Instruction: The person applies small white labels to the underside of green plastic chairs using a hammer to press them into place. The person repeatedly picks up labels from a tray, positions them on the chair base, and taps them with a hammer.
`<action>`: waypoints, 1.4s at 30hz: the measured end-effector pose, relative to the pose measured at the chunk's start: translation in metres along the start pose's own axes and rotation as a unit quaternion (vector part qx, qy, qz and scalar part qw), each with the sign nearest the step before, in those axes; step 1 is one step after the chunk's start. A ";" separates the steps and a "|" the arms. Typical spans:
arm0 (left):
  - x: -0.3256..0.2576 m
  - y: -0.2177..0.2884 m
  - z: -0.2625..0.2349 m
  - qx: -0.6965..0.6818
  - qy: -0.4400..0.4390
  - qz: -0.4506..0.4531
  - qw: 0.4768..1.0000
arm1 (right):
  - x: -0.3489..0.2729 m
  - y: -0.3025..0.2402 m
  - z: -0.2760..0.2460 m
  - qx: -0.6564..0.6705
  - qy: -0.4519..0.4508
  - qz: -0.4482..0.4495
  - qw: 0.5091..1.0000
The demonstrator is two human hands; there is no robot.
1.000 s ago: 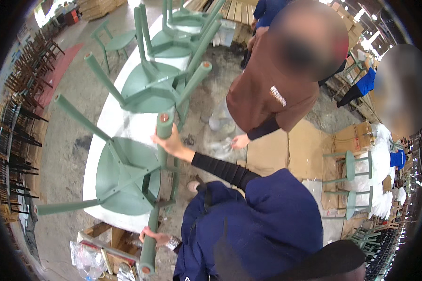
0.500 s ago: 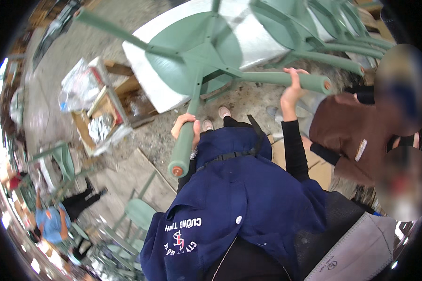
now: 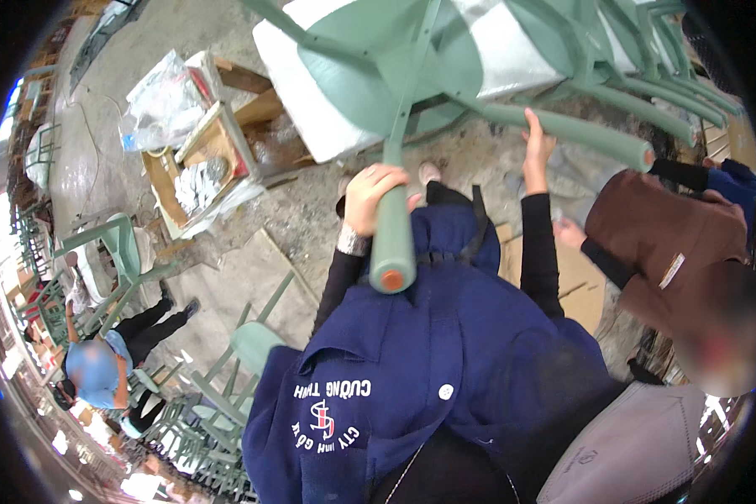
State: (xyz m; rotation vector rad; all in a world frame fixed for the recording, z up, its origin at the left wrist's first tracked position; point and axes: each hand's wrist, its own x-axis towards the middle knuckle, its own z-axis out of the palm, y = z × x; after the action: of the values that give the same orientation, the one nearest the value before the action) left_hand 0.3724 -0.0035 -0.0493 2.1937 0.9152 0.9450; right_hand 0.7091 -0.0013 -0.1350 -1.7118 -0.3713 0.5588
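Note:
An upturned green wooden chair (image 3: 365,63) rests with its round seat down on a white-covered surface (image 3: 283,76), its legs splaying outward. My left hand (image 3: 373,195) is closed round the near chair leg (image 3: 392,244), whose round end shows a reddish-brown tip. On the right, my right hand (image 3: 538,149) lies across another chair leg (image 3: 596,139), its fingers over the wood and part of its grip hidden. Both forearms, in black sleeves, reach forward from the navy jacket.
More green chairs (image 3: 626,97) line the right side. A co-worker in a brown top (image 3: 659,227) stands close at right. Left are a wooden crate (image 3: 166,189) holding plastic and cloth, and green chairs (image 3: 119,244). A person in blue (image 3: 97,374) is farther off.
In the picture the chair has shifted right and slightly up, and both hands with it. My left hand sits higher on its leg; the right-hand fingers look straighter.

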 end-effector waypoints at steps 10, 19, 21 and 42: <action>-0.035 -0.066 -0.148 0.094 -0.023 -0.108 0.989 | -0.168 0.173 0.005 -0.107 -0.254 0.137 0.951; -0.121 -0.241 -0.279 0.242 0.203 -0.359 0.879 | -0.266 0.087 0.130 -0.239 -0.503 -0.002 0.830; -0.115 -0.262 -0.278 0.311 0.157 -0.361 0.865 | -0.271 0.039 0.157 -0.268 -0.541 -0.052 0.796; -0.066 -0.094 -0.213 -0.496 0.171 -0.400 0.752 | -0.311 -0.135 0.260 -0.051 -0.563 -0.293 0.771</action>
State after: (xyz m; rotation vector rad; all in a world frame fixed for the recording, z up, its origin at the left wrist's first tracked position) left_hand 0.1385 0.0511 -0.0173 0.6161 1.0218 1.0250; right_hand 0.3140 0.0761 0.0091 -1.0530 -1.7494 1.0506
